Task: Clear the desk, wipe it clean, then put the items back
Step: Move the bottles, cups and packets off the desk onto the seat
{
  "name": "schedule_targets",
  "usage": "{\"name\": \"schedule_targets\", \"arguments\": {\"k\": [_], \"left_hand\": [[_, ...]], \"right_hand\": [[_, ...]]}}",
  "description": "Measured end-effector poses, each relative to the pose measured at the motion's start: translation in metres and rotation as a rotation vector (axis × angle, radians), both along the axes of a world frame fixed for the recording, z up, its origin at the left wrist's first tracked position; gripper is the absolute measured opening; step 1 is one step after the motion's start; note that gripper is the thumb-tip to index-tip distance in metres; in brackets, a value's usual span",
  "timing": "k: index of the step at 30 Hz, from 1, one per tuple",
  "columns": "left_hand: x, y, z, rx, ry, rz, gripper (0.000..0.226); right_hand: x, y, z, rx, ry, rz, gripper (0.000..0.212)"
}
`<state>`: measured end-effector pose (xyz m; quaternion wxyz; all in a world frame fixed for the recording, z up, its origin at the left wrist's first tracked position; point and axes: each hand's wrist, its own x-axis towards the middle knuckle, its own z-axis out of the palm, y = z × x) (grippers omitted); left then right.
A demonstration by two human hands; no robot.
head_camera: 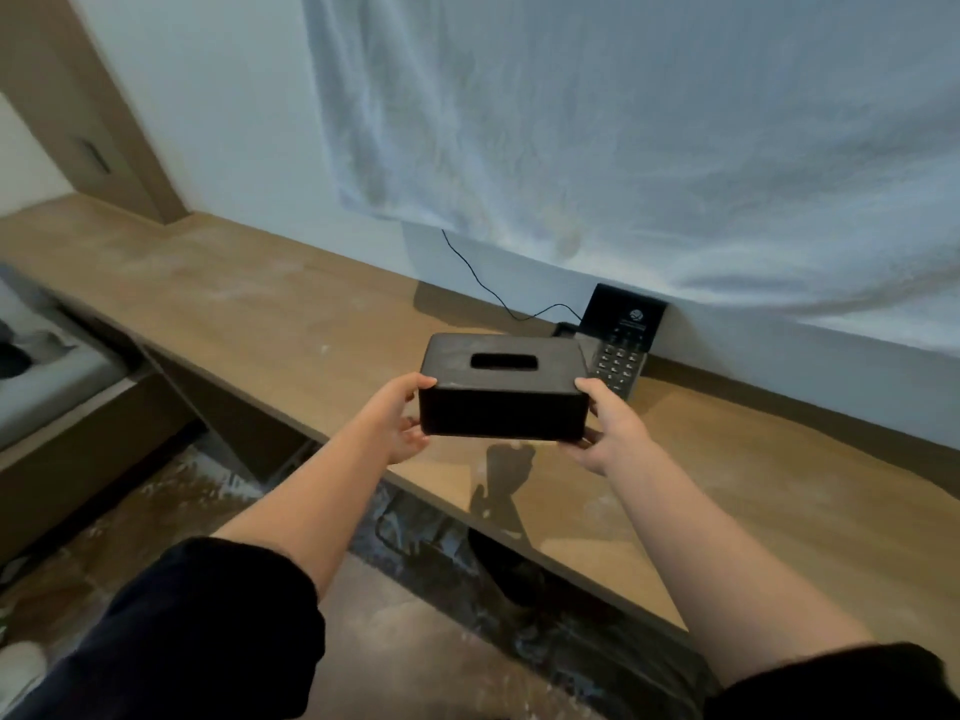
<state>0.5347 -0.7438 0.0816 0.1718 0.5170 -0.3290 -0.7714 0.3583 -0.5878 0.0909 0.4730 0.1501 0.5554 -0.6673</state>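
Observation:
A dark tissue box (503,392) with an oval slot in its top hangs in the air above the wooden desk (270,309). My left hand (402,415) grips its left end, and my right hand (602,426) grips its right end. The box casts a shadow on the desk just below it. Behind the box, a black desk phone (621,350) with a keypad stands against the wall, partly hidden by the box.
A thin black cable (483,283) runs from the phone up the wall under a white sheet (623,148) hanging there. A grey bed corner (47,371) lies at the far left. The floor (405,652) below the desk's front edge looks dusty.

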Motion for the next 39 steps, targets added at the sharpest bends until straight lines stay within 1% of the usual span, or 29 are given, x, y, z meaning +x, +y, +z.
{"name": "schedule_targets", "arguments": {"k": [4, 7, 10, 12, 16, 17, 20, 25, 28, 31, 34, 37, 39], "left_hand": [[0.064, -0.049, 0.002, 0.029, 0.064, 0.021, 0.062], [0.097, -0.088, 0.003, -0.005, 0.051, 0.004, 0.06], [0.123, -0.129, -0.002, 0.025, 0.074, 0.019, 0.059], [0.138, -0.157, -0.006, 0.043, 0.08, 0.052, 0.059], [0.165, -0.216, -0.011, 0.064, 0.106, 0.132, 0.058], [0.172, -0.235, -0.014, 0.069, 0.108, 0.148, 0.058], [0.19, -0.296, -0.019, 0.055, 0.083, 0.173, 0.059], [0.223, -0.395, -0.015, 0.027, 0.033, 0.242, 0.06], [0.252, -0.443, -0.016, 0.024, 0.022, 0.296, 0.065], [0.288, -0.485, -0.016, 0.054, 0.037, 0.366, 0.061], [0.326, -0.526, -0.018, 0.036, 0.033, 0.381, 0.059], [0.365, -0.574, -0.023, 0.009, 0.038, 0.417, 0.055], [0.391, -0.607, -0.024, 0.004, 0.036, 0.444, 0.057]], "right_hand": [[0.052, -0.057, 0.003, -0.031, 0.037, 0.055, 0.041], [0.072, -0.097, 0.005, -0.024, 0.044, 0.102, 0.043], [0.085, -0.141, 0.006, 0.0, 0.029, 0.171, 0.052], [0.092, -0.172, 0.005, 0.019, 0.008, 0.228, 0.054], [0.107, -0.244, -0.002, 0.011, -0.045, 0.329, 0.035], [0.11, -0.264, -0.006, 0.003, -0.055, 0.35, 0.034], [0.12, -0.334, -0.016, -0.015, -0.072, 0.388, 0.044], [0.145, -0.453, -0.021, -0.02, -0.087, 0.49, 0.05], [0.167, -0.519, -0.019, -0.01, -0.083, 0.564, 0.051], [0.197, -0.58, -0.018, 0.005, -0.073, 0.645, 0.051], [0.23, -0.634, -0.018, 0.019, -0.063, 0.713, 0.049], [0.265, -0.687, -0.023, 0.005, -0.056, 0.749, 0.048], [0.292, -0.72, -0.026, -0.003, -0.054, 0.746, 0.05]]}}
